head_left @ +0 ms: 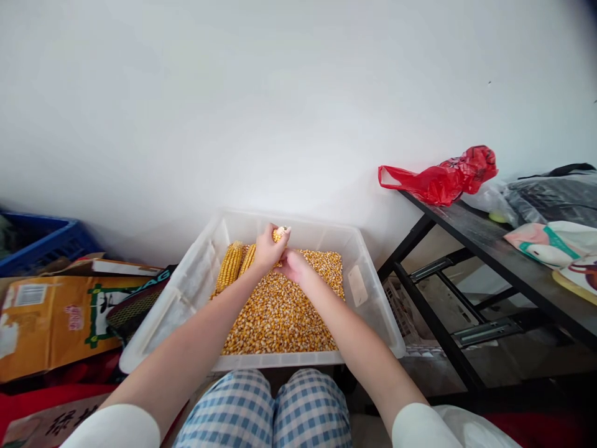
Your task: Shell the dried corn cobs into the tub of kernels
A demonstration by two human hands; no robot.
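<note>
- Two bare hands work close together over the tub in the head view, forearms reaching in from below, short white sleeves [116,429] at the elbows.
- The left hand [269,250] is closed around a yellow-kernelled corn cob with a pale end [280,234], held up above the loose grain, that end poking out past the thumb.
- The right hand [295,266] sits just beside and below it, fingers curled in toward the left; from here I cannot tell whether they touch the cob.
- Under both hands, loose yellow corn kernels [280,323] cover much of the floor of a translucent rectangular plastic tub [303,359].
- Two full yellow ears of corn [230,264] lie side by side on the tub's left part, near the left hand.
- The tub stands just beyond knees in blue-and-white checked trousers [233,404], near a plain white wall [298,106].
- Off to the left are a printed orange cardboard box [65,317] and a blue plastic crate [51,239].
- On the right, a crumpled red plastic bag [438,183] rests on a dark-topped table with black legs [485,227].
</note>
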